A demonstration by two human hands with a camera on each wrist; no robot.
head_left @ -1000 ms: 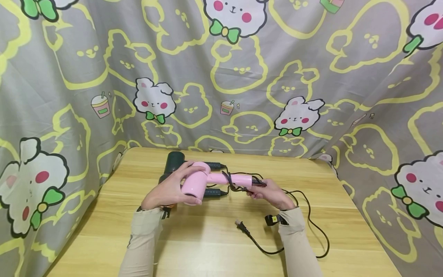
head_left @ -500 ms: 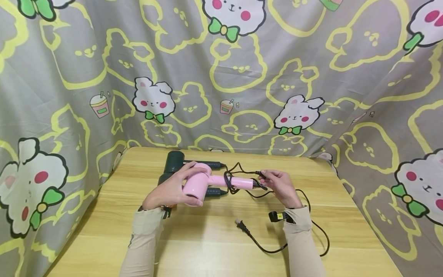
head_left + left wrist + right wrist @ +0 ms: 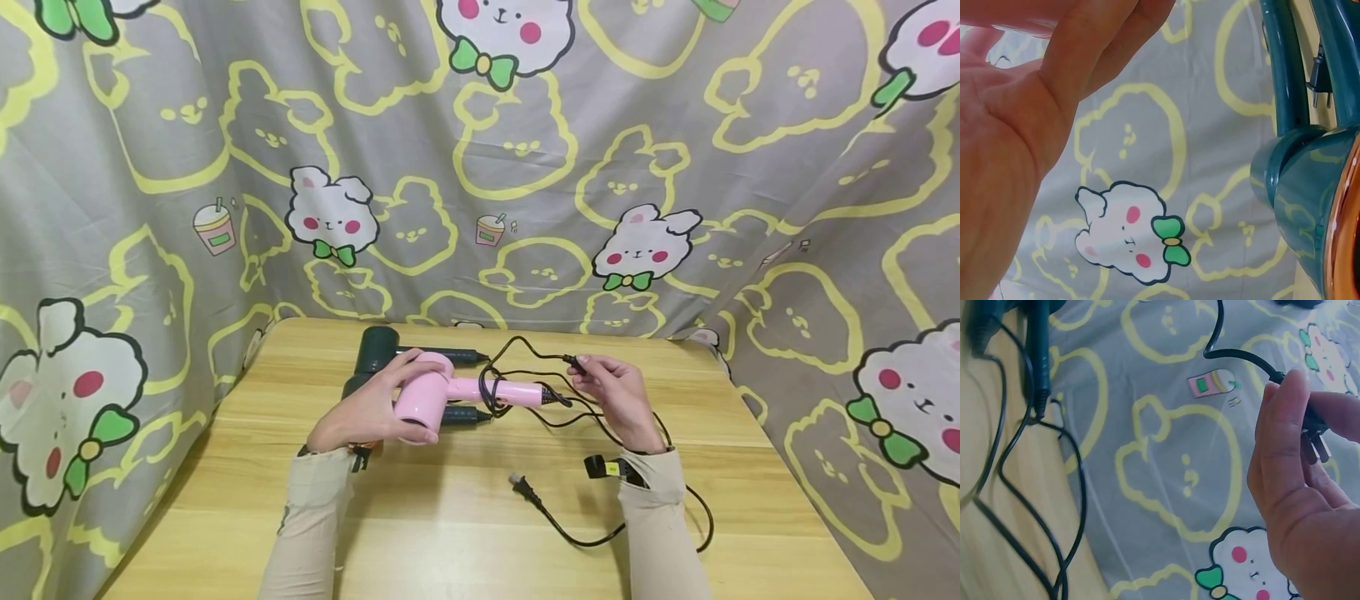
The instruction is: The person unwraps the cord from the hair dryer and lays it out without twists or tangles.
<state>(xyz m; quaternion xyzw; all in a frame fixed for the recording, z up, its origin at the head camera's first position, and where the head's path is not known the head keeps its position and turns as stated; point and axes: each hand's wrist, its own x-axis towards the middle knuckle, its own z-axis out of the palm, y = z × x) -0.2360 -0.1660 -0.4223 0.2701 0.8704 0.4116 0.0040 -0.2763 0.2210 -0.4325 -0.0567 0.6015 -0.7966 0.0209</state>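
A pink hair dryer lies sideways in front of me, its handle pointing right. My left hand grips its barrel, thumb below and fingers over the top. Its black cord is looped around the handle. At the cord's end my right hand pinches the black plug, whose prongs show past the fingers in the right wrist view. Behind the pink dryer are two dark green hair dryers, one at the back and one nearer, partly covered by the left hand and the pink dryer.
Another black plug lies on the wooden table, its cord curving right under the right forearm. More black cords trail from the green dryers. A patterned grey curtain stands behind the table and along both sides.
My right hand has moved from the handle's end to the right and farther back, drawing the plug and a stretch of cord off the pink hair dryer. The left hand stays put.
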